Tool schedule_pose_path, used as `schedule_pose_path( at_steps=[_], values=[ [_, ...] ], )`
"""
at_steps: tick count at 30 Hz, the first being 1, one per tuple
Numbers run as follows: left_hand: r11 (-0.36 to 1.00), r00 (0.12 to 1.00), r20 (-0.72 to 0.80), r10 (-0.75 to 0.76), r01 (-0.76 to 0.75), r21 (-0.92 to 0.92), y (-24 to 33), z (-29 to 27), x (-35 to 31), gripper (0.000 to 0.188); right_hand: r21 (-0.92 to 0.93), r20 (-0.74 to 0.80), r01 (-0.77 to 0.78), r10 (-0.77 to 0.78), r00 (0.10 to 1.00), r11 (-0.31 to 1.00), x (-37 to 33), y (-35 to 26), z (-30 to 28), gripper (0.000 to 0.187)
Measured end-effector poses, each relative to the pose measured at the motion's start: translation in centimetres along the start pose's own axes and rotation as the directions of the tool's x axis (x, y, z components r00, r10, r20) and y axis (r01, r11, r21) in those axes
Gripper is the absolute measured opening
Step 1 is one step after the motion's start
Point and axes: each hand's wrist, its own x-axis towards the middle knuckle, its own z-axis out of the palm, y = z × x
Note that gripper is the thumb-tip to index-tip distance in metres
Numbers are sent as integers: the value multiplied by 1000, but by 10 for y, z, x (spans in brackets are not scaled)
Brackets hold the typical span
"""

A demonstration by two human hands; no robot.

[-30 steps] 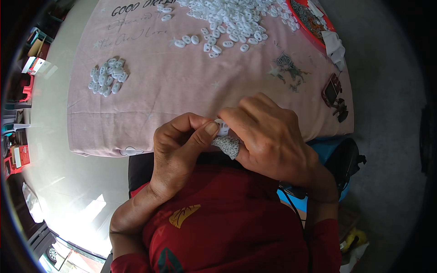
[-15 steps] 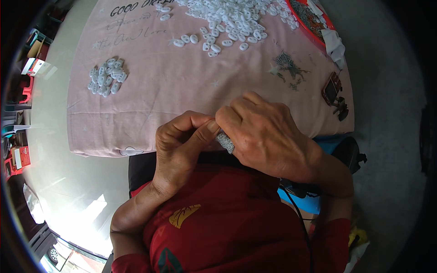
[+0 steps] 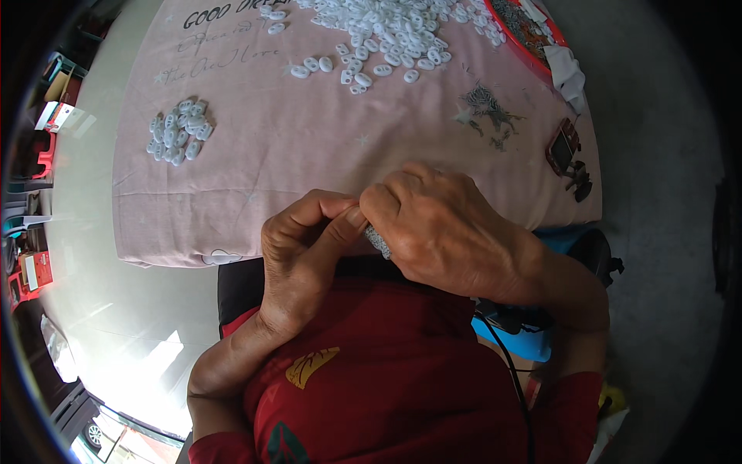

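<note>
Just past the table's near edge, my left hand (image 3: 297, 251) pinches with thumb and index finger, its tips touching my right hand. My right hand (image 3: 448, 228) is closed, knuckles up, its fingertips hidden behind the hand. Whatever the two pinch between them is too small or covered to make out. A grey, knit-looking piece (image 3: 377, 242) shows below the right index finger; whether it is worn on a finger or held, I cannot tell. Beyond the hands lie a small pile of white oval plastic pieces (image 3: 180, 131) at left and scattered small metal pins (image 3: 487, 108) at right.
A large heap of white oval pieces (image 3: 394, 31) covers the far side of the pink tablecloth (image 3: 255, 155). At far right stands a red basin (image 3: 516, 48) with metal bits, a white cloth (image 3: 566, 76) over its rim. A phone (image 3: 559, 151) lies near the right edge beside a black object (image 3: 580, 185).
My right hand has shifted slightly left and turned a little, covering more of the grey piece. The left hand keeps its pinch, almost unmoved.
</note>
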Motion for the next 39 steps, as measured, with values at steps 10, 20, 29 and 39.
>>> schedule_pose_path(
  at_steps=[10,20,29,39],
  values=[
    [995,995,-46,-90,88,-42,3,-3,0,10,-28,-50,-16,15,999,999,-2,2,7,21],
    [994,996,-3,91,-91,61,-7,-9,12,10,288,-231,-13,83,969,957,-7,17,3,41],
    [917,959,10,284,-274,288,-13,-14,32,10,515,-208,-186,332,920,837,-7,24,25,31],
    [340,827,308,469,-492,802,-6,-19,44,17,232,-332,-127,202,921,964,-10,31,54,27]
  ],
)
